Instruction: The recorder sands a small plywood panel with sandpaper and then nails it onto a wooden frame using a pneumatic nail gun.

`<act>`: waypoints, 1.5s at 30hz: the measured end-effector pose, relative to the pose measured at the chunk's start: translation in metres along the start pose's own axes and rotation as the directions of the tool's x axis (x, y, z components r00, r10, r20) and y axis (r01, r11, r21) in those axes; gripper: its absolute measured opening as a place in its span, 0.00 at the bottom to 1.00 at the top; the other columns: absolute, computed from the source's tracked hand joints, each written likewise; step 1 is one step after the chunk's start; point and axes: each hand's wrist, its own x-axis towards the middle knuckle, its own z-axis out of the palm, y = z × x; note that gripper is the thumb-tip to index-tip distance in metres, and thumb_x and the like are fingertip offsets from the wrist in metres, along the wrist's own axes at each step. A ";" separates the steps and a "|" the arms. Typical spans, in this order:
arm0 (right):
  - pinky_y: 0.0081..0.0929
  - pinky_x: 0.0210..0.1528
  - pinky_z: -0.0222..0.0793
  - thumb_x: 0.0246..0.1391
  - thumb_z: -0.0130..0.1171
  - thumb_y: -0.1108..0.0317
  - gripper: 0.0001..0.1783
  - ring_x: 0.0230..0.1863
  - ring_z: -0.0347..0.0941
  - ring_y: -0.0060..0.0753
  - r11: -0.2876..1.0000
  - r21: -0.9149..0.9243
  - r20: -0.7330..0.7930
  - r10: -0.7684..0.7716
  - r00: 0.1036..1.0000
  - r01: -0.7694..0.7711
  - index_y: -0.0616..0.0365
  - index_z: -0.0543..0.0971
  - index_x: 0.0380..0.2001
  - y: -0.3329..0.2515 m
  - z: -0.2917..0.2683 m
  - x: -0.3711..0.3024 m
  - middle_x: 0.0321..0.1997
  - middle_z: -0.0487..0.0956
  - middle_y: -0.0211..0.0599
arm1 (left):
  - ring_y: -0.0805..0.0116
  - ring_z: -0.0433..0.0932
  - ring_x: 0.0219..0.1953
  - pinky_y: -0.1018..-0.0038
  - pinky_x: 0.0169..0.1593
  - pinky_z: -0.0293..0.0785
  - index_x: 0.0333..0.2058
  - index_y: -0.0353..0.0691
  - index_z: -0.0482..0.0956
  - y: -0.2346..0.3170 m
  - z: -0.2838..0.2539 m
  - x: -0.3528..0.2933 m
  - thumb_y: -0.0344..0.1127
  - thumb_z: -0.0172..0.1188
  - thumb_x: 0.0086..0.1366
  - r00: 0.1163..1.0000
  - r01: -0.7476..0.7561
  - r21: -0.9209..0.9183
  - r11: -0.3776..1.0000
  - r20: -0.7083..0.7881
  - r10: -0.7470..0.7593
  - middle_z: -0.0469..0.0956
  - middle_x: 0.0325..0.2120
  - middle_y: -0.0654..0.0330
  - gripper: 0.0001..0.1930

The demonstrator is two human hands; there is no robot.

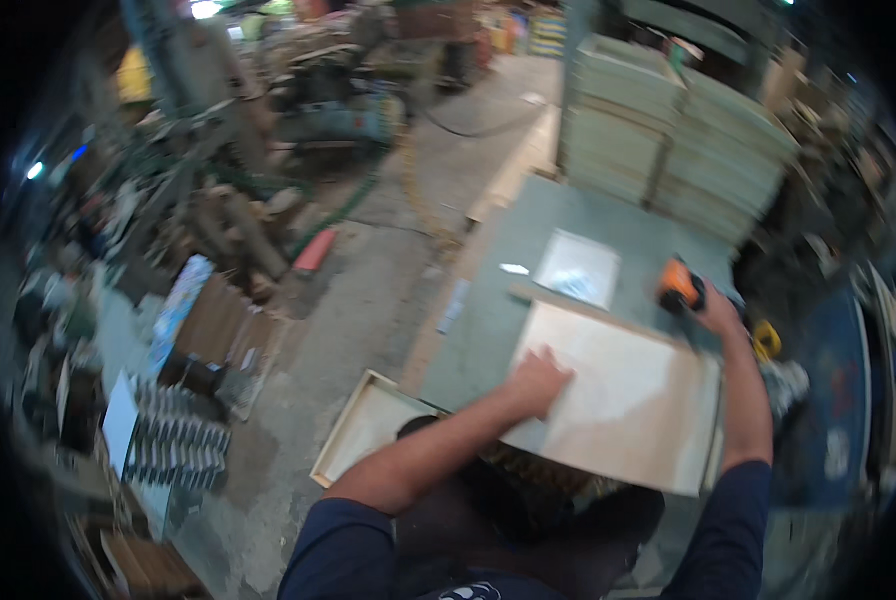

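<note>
Apparently steadying, the left hand [541, 383] presses spread fingers on a pale-and-tan, flat rectangular wooden panel [618, 390] laid over the smooth grey-green tabletop [478, 350], while the right hand [718, 313] wraps its fingers around an orange-and-black power driver [680, 287] at the panel's one o'clock. The next move seems to call for keeping the panel still. Beyond, a glossy whitish packet [578, 268] lies towards eleven, and stacked boxy pale trays [618, 125] towards twelve.

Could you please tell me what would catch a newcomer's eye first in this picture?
Probably the orange power tool in the person's right hand, near the far right corner of the pale panel that the left hand rests on. The tall pale stacks at the far end of the grey-green table would likely come next.
</note>
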 end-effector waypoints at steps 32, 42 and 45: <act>0.23 0.25 0.65 0.41 0.56 0.76 0.23 0.22 0.69 0.21 0.982 0.189 0.153 -0.050 0.987 0.021 0.60 0.72 0.46 -0.062 -0.203 -0.217 0.26 0.73 0.29 | 0.47 0.72 0.51 0.58 0.52 0.71 0.57 0.46 0.66 -0.016 -0.012 0.008 0.49 0.78 0.31 0.996 -0.011 0.032 0.999 -0.089 0.014 0.70 0.50 0.46 0.50; 0.16 0.23 0.68 0.51 0.63 0.61 0.16 0.21 0.71 0.16 0.971 0.226 0.626 -0.088 0.775 -0.073 0.61 0.74 0.37 -0.215 -0.205 -0.280 0.21 0.73 0.25 | 0.56 0.56 0.65 0.45 0.60 0.56 0.57 0.53 0.69 -0.048 0.022 -0.023 0.63 0.69 0.44 0.953 -0.114 -0.168 0.979 -0.298 0.060 0.57 0.65 0.60 0.42; 0.17 0.26 0.71 0.57 0.53 0.38 0.32 0.23 0.72 0.17 0.956 0.292 0.745 -0.246 0.620 0.029 0.62 0.73 0.35 -0.235 -0.182 -0.265 0.23 0.74 0.27 | 0.59 0.53 0.66 0.45 0.61 0.53 0.58 0.57 0.69 -0.054 0.037 -0.023 0.66 0.67 0.45 0.939 -0.154 -0.220 0.963 -0.337 0.073 0.55 0.67 0.63 0.42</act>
